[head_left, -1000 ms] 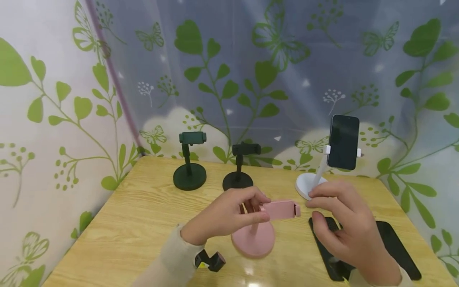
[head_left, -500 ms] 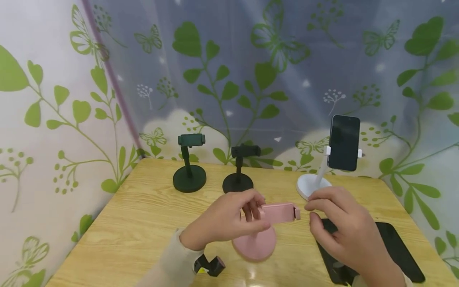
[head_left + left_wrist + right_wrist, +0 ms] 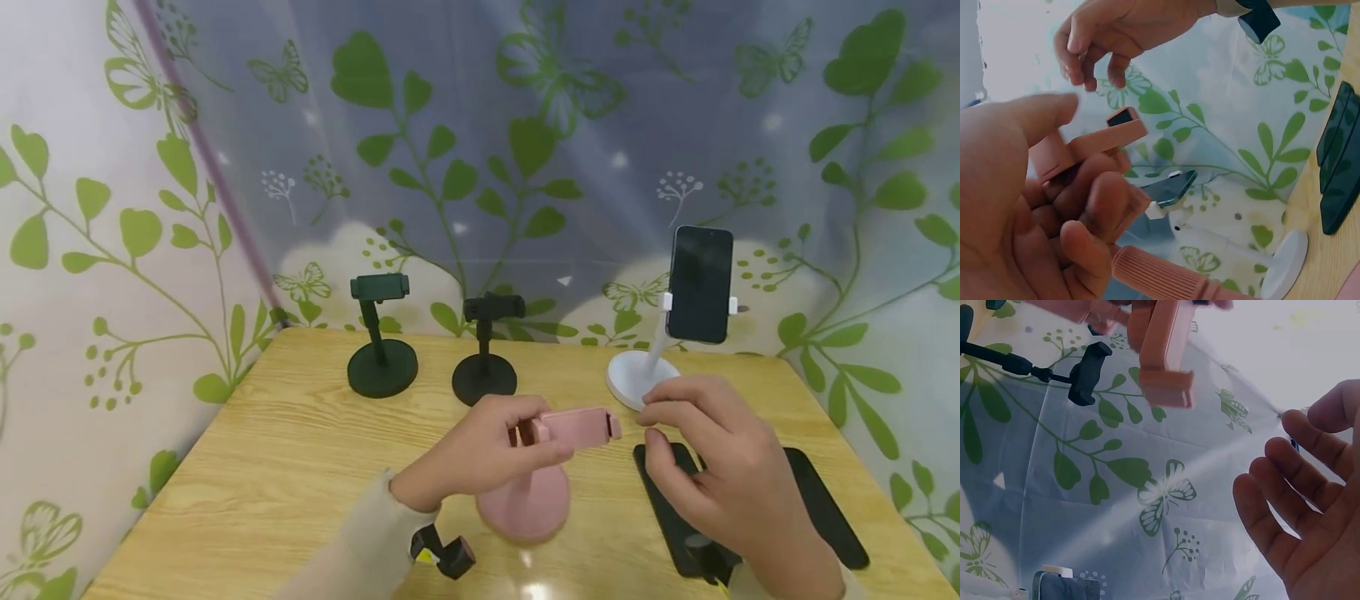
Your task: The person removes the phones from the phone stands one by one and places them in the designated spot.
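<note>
A pink phone stand [image 3: 525,504] with a round base stands on the table in front of me. My left hand [image 3: 480,446] grips the left end of its clamp [image 3: 581,427], thumb on the near side and fingers behind. In the left wrist view the clamp [image 3: 1107,140] lies between thumb and curled fingers, above the ribbed stem [image 3: 1160,275]. To the right, my right hand [image 3: 723,467] hovers with loosely bent fingers and holds nothing, apart from the clamp. Below it lie dark phones [image 3: 825,508], partly hidden by the hand.
Behind stand a dark green phone stand [image 3: 382,367], a black one [image 3: 483,379] and a white one [image 3: 637,379]. The white stand holds an upright phone [image 3: 701,283]. A patterned curtain [image 3: 450,167] closes off the wooden table's [image 3: 300,458] back and sides.
The whole head view has shifted slightly. More of the clamp's left end shows beside my left fingers. My right hand has stayed close to its place, still holding nothing.
</note>
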`<state>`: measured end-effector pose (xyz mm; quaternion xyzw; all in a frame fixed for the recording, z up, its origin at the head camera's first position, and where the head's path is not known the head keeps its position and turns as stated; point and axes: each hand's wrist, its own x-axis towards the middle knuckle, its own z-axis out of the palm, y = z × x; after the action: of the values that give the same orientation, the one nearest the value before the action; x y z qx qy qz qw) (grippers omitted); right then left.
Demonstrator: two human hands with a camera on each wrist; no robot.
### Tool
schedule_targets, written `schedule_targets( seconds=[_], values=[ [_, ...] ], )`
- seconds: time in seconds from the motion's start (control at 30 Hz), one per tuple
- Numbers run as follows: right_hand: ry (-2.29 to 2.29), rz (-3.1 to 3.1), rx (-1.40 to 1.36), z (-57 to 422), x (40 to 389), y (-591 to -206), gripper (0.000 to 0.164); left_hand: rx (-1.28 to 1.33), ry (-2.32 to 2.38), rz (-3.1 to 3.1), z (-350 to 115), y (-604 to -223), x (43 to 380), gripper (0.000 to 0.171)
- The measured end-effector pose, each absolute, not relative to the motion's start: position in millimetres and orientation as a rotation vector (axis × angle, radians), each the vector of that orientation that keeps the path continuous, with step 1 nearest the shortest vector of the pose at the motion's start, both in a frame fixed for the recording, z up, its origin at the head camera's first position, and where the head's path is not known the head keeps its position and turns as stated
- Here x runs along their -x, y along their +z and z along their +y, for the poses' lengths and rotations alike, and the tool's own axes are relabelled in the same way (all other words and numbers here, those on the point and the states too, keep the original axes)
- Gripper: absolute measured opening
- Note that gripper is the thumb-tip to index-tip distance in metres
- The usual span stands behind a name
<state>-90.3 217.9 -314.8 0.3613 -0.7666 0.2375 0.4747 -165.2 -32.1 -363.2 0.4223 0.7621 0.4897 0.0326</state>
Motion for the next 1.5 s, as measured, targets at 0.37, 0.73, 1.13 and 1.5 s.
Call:
schedule_targets(
  seconds=[0.37,0.73,1.13,1.5],
  values=[
    [0.592,-1.88,-0.854,220,82,-301,0.036,-1.071,1.973,2.128,-4,-347,207,0.06],
    [0.632,-1.819,-0.872,218,79,-292,0.03,-1.023,1.618,2.407,17,-335,268,0.043],
    [0.633,-1.824,-0.884,231,77,-291,0.031,-0.803,1.755,2.38,36,-371,287,0.045],
    [0.582,-1.912,-0.849,244,80,-298,0.036,-0.737,1.7,2.587,31,-369,250,0.051]
  ],
)
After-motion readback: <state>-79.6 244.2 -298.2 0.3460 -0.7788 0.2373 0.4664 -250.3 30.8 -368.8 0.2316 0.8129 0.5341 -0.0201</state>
